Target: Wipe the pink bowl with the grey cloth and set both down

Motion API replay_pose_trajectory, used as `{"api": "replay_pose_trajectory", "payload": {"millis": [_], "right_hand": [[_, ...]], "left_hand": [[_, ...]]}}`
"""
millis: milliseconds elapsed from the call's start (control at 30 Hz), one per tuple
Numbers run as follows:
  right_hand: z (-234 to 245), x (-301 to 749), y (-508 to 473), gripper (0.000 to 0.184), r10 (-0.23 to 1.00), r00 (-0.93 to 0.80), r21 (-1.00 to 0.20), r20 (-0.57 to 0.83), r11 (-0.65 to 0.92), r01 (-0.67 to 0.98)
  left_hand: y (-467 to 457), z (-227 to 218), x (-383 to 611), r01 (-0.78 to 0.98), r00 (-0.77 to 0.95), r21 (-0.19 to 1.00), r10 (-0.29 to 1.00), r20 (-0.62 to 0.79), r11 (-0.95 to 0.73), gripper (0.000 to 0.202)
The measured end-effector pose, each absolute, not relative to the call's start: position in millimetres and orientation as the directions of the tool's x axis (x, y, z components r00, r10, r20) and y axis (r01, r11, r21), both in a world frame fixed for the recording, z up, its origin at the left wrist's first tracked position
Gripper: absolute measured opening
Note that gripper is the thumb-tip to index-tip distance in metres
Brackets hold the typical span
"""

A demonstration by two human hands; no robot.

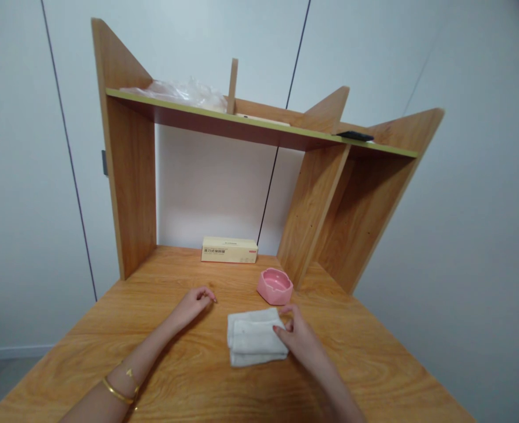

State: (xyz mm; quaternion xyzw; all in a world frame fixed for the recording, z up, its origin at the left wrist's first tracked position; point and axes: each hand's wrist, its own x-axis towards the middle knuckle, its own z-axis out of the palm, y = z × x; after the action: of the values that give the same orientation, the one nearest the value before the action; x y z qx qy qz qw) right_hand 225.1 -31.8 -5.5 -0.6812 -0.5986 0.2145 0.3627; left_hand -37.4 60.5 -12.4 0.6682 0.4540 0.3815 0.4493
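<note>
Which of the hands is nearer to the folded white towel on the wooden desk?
Right. The right hand touches the folded white towel at its right edge; the left hand rests on the wooden desk, apart, to its left.

head view looks forward and down, close over the desk (pixel 188 376).

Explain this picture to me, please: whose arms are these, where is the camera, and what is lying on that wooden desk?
The camera sits on a person's head, looking forward and down, so the two bare arms are their own. The right hand rests its fingers on the edge of a folded white towel; it is touching rather than lifting it. The left hand, with a gold bangle on its wrist, lies loosely curled on the wooden desk, holding nothing. Behind the towel are a pink ashtray and a pale cardboard box. A shelf above carries crumpled clear plastic.
</note>
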Motion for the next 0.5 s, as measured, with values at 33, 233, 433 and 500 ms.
{"api": "replay_pose_trajectory", "payload": {"millis": [33, 233, 433, 500], "right_hand": [[-2.9, 239.6, -26.5, 0.025, 0.969, 0.201, -0.746, 0.142, -0.029, 0.665], [2.8, 292.3, -8.4, 0.021, 0.951, 0.286, -0.599, 0.113, -0.165, 0.784], [19.8, 269.1, -8.2, 0.023, 0.943, 0.251, -0.326, 0.218, -0.172, 0.929], [28.5, 244.4, -6.5, 0.024, 0.927, 0.158, -0.325, 0.339, -0.043, 0.945]], "left_hand": [[60.4, -13.1, -36.9, 0.275, 0.293, 0.939, 0.948, 0.122, -0.206, 0.015], [59.8, -15.2, -34.9, 0.347, 0.293, 0.894, 0.938, 0.185, -0.284, 0.018], [62.4, -21.1, -36.2, 0.421, 0.295, 0.848, 0.933, 0.206, -0.321, 0.020], [63.7, -23.8, -36.5, 0.447, 0.291, 0.833, 0.934, 0.209, -0.326, 0.020]]}}
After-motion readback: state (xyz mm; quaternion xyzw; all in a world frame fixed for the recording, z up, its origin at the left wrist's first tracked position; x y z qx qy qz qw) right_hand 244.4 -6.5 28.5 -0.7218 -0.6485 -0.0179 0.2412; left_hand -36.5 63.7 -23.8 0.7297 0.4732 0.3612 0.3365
